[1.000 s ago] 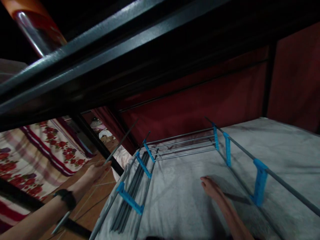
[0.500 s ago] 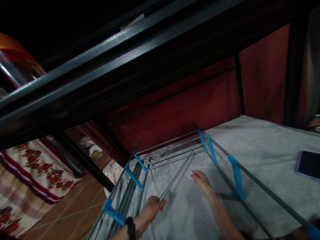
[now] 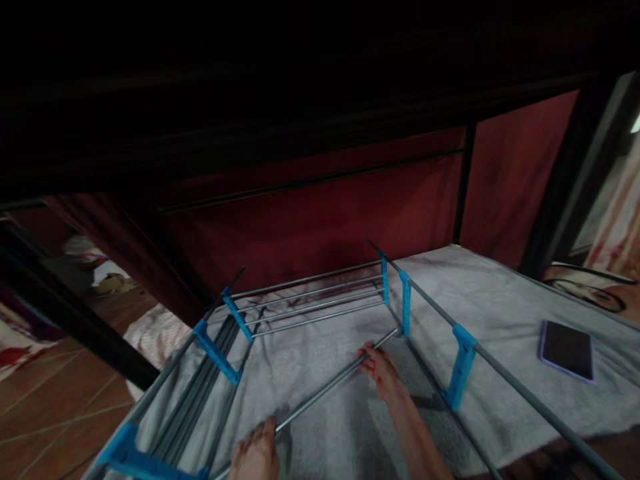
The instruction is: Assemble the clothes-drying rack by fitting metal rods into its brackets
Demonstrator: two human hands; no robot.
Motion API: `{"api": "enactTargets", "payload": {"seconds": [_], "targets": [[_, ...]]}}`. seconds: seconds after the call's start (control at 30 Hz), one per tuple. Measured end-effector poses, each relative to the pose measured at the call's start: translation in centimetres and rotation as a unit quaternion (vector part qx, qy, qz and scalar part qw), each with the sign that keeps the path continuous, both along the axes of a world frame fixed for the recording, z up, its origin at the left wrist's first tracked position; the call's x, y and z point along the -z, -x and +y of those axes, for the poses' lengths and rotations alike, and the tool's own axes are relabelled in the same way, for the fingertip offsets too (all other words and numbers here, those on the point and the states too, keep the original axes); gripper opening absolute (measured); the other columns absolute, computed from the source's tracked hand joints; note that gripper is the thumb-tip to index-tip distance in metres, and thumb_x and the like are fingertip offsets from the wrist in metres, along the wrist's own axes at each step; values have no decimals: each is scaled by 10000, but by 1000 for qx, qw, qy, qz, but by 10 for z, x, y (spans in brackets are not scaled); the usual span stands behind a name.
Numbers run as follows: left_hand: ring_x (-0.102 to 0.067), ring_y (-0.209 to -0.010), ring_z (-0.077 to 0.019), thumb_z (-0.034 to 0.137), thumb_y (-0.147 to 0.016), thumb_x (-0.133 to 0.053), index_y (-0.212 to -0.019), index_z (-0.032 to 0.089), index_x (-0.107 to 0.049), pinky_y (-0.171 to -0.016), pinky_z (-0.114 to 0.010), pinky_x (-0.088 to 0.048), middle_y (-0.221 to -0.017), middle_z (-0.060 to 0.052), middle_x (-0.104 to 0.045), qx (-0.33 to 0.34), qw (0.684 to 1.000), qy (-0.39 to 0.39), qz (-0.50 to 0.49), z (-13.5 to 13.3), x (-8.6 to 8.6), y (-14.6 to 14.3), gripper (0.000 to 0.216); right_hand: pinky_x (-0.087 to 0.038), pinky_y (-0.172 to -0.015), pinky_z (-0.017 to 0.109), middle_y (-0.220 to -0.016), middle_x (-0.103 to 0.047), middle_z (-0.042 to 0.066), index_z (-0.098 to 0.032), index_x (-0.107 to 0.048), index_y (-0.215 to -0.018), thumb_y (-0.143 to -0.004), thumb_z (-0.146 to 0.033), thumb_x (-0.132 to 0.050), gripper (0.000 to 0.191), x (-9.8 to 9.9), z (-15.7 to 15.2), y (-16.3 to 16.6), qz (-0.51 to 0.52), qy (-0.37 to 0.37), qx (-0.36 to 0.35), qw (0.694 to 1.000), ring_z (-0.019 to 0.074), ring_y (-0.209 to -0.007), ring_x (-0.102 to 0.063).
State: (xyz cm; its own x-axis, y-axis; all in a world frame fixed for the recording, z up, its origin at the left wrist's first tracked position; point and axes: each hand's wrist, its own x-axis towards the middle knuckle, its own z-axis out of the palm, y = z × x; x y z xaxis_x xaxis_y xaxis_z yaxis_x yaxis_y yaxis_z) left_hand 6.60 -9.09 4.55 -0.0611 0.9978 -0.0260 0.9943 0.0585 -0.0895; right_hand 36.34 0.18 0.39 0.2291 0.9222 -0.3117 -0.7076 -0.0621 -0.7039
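Note:
A loose grey metal rod (image 3: 325,390) slants across the white bed sheet (image 3: 320,347). My left hand (image 3: 256,452) grips its near end at the bottom of the view. My right hand (image 3: 379,365) is closed on the rod near its far end, which sits next to a blue plastic bracket (image 3: 405,301) of a grey rack frame (image 3: 305,300). The frame lies flat on the sheet, with long rails left and right and several cross rods at the far end. More blue brackets (image 3: 216,350) hold the left rail.
A dark phone (image 3: 567,348) in a lilac case lies on the sheet at the right. Several spare grey rods (image 3: 200,397) lie bundled along the left rail. A dark bunk frame hangs overhead, a red curtain (image 3: 350,213) behind. Tiled floor (image 3: 45,400) is at the left.
My left hand brought the rod from over the floor onto the sheet inside the frame. My right hand, lying flat before, has now closed on its far end. The view turned right.

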Motion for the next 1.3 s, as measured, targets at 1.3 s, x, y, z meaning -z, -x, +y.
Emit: {"api": "enactTargets", "payload": {"seconds": [1.3], "targets": [[-647, -1130, -263, 95, -966, -392, -1302, 167, -631, -1109, -459, -419, -1154, -131, -700, 82, 979, -17, -188, 64, 27, -31, 418, -610, -963, 438, -1048, -773, 58, -237, -758, -878, -692, -395, -879, 273, -7, 32, 5, -114, -7, -130, 985, 253, -1052, -727]]}}
